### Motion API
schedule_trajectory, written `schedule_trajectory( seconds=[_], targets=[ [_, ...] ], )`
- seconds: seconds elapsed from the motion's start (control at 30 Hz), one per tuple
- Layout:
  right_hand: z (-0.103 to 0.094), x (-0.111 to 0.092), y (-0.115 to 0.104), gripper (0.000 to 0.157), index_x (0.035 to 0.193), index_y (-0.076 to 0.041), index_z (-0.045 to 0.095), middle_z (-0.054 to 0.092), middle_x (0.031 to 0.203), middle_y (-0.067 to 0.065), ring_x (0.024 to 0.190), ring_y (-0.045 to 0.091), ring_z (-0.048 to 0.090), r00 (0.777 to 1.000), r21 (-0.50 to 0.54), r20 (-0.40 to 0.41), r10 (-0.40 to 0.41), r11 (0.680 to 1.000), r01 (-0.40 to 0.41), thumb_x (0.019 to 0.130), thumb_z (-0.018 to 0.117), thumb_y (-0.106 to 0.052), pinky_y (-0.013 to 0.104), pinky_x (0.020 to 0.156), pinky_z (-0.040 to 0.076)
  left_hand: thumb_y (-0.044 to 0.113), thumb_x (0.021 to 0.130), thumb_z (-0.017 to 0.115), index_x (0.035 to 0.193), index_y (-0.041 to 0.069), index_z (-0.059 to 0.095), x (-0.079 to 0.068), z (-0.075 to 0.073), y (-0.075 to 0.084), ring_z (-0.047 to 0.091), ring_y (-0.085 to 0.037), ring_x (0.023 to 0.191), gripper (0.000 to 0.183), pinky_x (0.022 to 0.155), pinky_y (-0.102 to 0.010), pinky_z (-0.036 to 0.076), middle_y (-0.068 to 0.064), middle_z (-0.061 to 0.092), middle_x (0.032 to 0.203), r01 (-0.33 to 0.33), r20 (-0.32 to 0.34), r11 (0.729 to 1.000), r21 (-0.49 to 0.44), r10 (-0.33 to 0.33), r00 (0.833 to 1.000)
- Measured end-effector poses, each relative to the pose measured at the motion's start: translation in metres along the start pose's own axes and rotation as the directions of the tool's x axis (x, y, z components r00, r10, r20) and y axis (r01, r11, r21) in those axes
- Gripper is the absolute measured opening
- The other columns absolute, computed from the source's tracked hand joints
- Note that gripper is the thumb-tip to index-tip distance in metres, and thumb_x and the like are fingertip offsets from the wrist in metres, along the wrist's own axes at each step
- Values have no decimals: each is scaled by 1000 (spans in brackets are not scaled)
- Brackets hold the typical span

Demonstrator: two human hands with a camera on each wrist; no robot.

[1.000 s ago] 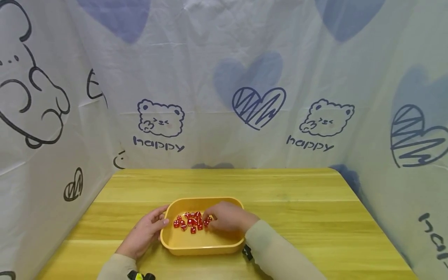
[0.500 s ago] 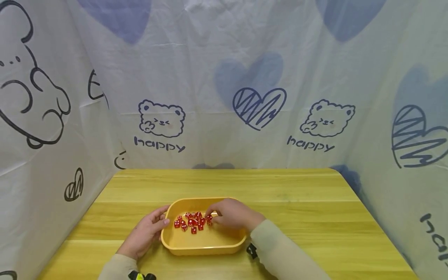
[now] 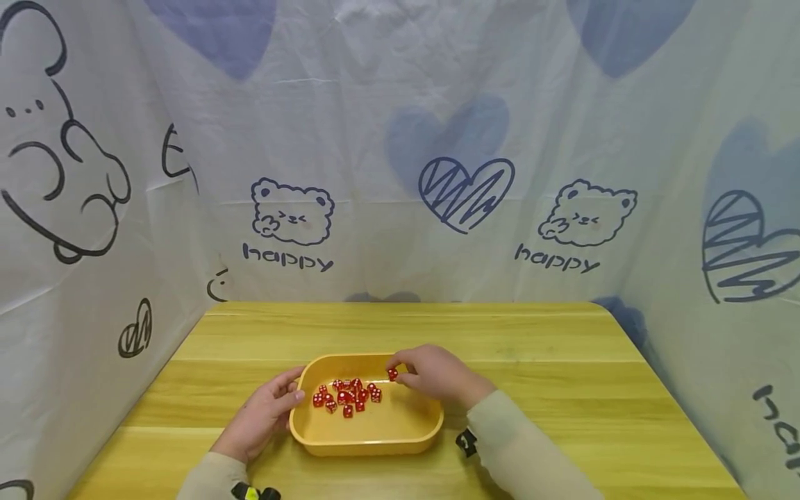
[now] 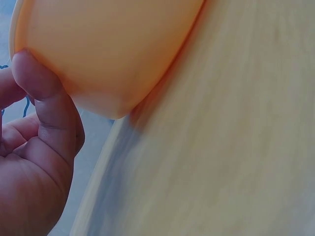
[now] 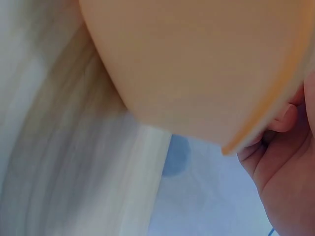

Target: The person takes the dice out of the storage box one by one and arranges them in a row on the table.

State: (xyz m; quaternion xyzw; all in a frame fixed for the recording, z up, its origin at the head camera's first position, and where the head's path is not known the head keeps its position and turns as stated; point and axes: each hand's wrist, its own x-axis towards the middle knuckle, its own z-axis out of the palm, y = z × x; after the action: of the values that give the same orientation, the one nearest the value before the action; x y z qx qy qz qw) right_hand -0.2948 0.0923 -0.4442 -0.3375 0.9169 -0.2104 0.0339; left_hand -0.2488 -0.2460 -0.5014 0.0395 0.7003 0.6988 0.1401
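A yellow plastic tray [image 3: 369, 448] stands on the table, with several red dice [image 3: 344, 397] loosely clustered on the left half of its floor. My left hand [image 3: 265, 410] holds the tray's left end, its thumb against the wall near the rim; the left wrist view shows that thumb [image 4: 39, 76] close up. Between thumb and forefinger, my right hand [image 3: 437, 373] pinches one red die [image 3: 392, 374] with white pips, raised over the tray's back right part. The right wrist view catches only the outer tray wall [image 5: 192, 64] and part of the hand behind its rim.
The wooden table [image 3: 550, 389] reaches out on both sides of the tray and behind it. White cloth [image 3: 375, 250] printed with hearts and bears hangs around the table at the back and sides.
My right hand has picked a die from the right edge of the cluster and moved up and to the right with it. The left hand stays at the tray's end.
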Motion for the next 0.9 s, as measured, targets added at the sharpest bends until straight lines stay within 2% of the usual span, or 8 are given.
schedule_trajectory(
  seconds=[0.1,0.47,0.9],
  targets=[
    [-3,-3,5,23,122,-22,73,52,70,-9,62,7,46,1000,14,-11,12,1000,-12,100,65,-25,26,56,41,12,104,56,157,0,29,0,0,0,55,-25,101,61,78,-35,59,-14,41,114,0,-4,1000,9,0,1000],
    [-11,-15,22,25,124,-21,72,53,71,-8,63,9,47,995,37,-28,92,995,-91,100,64,-23,27,55,40,10,104,55,157,1,30,0,1,0,53,-21,95,60,67,-28,56,-12,41,112,-1,-2,1000,-7,1,1000],
    [-18,-34,40,22,121,-21,72,52,69,-7,61,10,46,986,55,-100,136,990,-131,100,65,-26,27,54,40,12,104,56,157,1,32,0,1,0,54,-19,88,59,62,-25,53,-11,41,111,-4,-2,1000,-4,4,1000]
  ],
)
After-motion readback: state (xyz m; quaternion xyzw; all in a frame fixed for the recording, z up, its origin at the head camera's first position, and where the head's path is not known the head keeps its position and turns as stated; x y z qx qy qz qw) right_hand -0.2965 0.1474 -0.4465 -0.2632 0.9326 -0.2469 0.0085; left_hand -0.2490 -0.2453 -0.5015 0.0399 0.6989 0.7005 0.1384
